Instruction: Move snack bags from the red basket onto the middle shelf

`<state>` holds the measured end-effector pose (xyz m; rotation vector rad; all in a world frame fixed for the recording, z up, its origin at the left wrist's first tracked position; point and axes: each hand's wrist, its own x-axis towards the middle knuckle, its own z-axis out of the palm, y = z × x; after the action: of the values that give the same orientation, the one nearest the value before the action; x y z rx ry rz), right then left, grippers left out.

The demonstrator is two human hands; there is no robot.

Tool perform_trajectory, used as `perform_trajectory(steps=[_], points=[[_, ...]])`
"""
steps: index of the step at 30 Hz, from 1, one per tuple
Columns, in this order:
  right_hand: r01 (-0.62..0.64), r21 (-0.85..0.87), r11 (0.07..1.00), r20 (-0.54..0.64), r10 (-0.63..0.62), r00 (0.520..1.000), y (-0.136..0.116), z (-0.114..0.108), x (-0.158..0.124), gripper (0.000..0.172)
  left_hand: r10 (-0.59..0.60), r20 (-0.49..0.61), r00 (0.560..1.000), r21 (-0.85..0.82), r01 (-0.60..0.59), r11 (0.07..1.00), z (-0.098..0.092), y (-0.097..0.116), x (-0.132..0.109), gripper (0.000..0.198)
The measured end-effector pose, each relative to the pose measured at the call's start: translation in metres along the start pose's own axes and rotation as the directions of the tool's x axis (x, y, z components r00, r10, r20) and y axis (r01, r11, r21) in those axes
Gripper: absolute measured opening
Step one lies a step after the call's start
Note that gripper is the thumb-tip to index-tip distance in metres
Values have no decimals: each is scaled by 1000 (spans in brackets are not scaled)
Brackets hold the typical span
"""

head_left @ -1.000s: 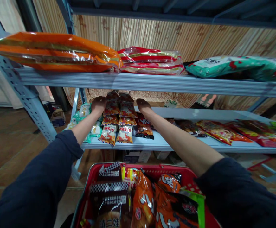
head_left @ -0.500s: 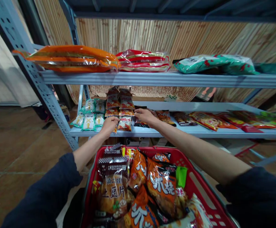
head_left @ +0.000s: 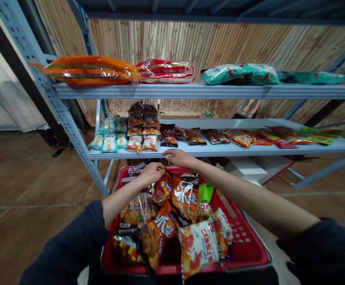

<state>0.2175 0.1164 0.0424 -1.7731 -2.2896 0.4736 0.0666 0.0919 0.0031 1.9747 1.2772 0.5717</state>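
My left hand [head_left: 154, 172] is over the far part of the red basket [head_left: 251, 253], fingers loosely bent and apart, close to the top of an orange snack bag [head_left: 162, 189]. Whether it touches that bag is unclear. My right hand [head_left: 178, 157] hovers just before the lower shelf's front edge, fingers stretched out and holding nothing. Beyond the hands, small white-and-orange snack bags [head_left: 149, 143] stand in two columns on the lower shelf [head_left: 214, 150]. In the basket, a brown potato-chip bag [head_left: 138, 208] lies partly under my left forearm, and a white-and-orange snack bag [head_left: 199, 245] lies at the near side.
Teal-and-white packets [head_left: 109, 141] stand at the lower shelf's left end; dark and red snack bags [head_left: 239, 137] run to the right. Large orange bags [head_left: 89, 71] lie on the upper shelf [head_left: 175, 91]. A blue metal post [head_left: 50, 93] rises at the left. White boxes [head_left: 246, 168] sit below.
Both hands have drawn back from the small bags on the lower shelf; the left has come over the basket. The view has shifted, showing more of the basket's near side.
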Motion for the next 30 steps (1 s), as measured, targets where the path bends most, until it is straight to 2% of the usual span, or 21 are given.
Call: perform_trajectory(steps=[6,11,15,18,21,23,25,27,28,30], points=[[55,-4,998,30,-55,998,15,12,-42,28,62,71,996,60,-66,996,25,-2,-26,29],[46,20,999,-55,-45,997,30,22,-66,26,39,117,992,42,-45,998,42,-10,-37,30],[10,38,999,-172,-4,985,45,30,-93,29,121,144,982,30,-127,991,44,-12,-53,27],[48,86,995,-205,-30,978,50,33,-124,31,226,216,950,41,-240,970,40,-8,-72,33],[141,61,988,-139,-132,982,45,27,-155,32,272,242,931,75,-298,952,37,-5,-92,45],[219,65,974,-4,-219,976,39,19,-170,31,310,287,906,78,-345,935,37,-5,-101,48],[279,125,952,191,-300,935,33,14,-179,34,318,337,886,82,-365,928,38,-6,-106,47],[286,178,941,340,-332,880,28,14,-182,44,289,360,887,103,-345,933,39,-7,-108,46],[289,186,939,380,-340,860,27,16,-182,47,272,362,892,114,-332,936,40,-8,-108,46],[287,179,941,401,-336,852,26,21,-181,48,254,359,898,125,-316,941,42,-10,-108,45]])
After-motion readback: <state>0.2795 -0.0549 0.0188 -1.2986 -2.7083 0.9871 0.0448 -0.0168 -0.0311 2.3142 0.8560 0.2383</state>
